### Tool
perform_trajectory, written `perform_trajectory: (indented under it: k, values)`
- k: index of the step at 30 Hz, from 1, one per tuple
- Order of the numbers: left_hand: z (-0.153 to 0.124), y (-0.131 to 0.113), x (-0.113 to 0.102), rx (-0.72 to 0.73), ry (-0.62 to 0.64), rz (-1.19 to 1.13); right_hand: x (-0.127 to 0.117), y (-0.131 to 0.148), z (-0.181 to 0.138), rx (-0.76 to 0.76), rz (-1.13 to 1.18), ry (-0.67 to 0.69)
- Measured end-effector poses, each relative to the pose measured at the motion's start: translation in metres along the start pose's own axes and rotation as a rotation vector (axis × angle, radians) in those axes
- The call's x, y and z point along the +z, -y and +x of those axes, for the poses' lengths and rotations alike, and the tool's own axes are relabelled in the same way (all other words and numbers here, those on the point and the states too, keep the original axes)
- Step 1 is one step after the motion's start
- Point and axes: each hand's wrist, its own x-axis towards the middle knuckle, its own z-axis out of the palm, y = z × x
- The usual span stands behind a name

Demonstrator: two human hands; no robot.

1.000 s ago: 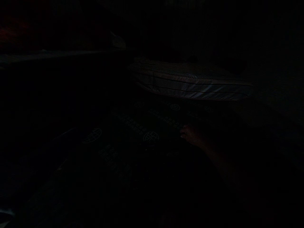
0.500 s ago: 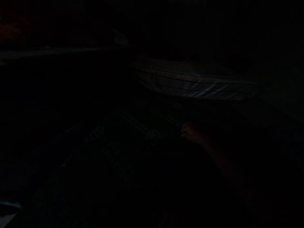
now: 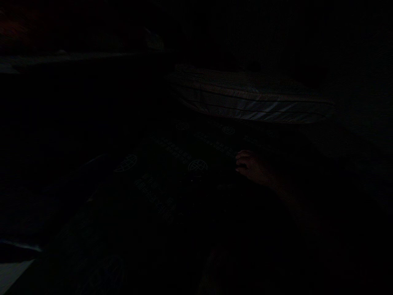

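The view is very dark. My right hand (image 3: 250, 166) reaches in from the right and rests on a dark sheet (image 3: 172, 164) printed with pale globe marks and lines of text. Its fingers are curled together at the sheet's right part, and what they hold, if anything, is lost in the dark. My left hand does not show. A faint rounded shape at the bottom edge cannot be made out.
Beyond the sheet lies a flat, striped, padded stack (image 3: 251, 102), like a folded mattress. A dim ledge or edge (image 3: 76, 55) runs across the upper left. A pale patch (image 3: 12, 274) shows at the bottom left corner.
My right hand has shifted slightly up and its fingers show more curled. The whole view has drifted a little upward.
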Motion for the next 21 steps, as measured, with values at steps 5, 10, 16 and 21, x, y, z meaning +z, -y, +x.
perform_trajectory:
  k: [5, 10, 16, 21]
  values:
    - [0.002, -0.001, 0.001, -0.007, 0.007, -0.034, 0.004, 0.025, -0.060, -0.082, 0.095, -0.096]
    - [0.003, -0.002, 0.002, -0.014, 0.008, -0.045, 0.024, 0.050, -0.107, -0.051, 0.048, -0.116]
    - [0.005, -0.002, 0.002, -0.016, 0.005, -0.036, 0.040, 0.069, -0.125, -0.072, -0.036, -0.157]
    - [0.006, -0.002, 0.001, -0.020, 0.009, -0.042, 0.044, 0.073, -0.124, -0.087, -0.060, -0.193]
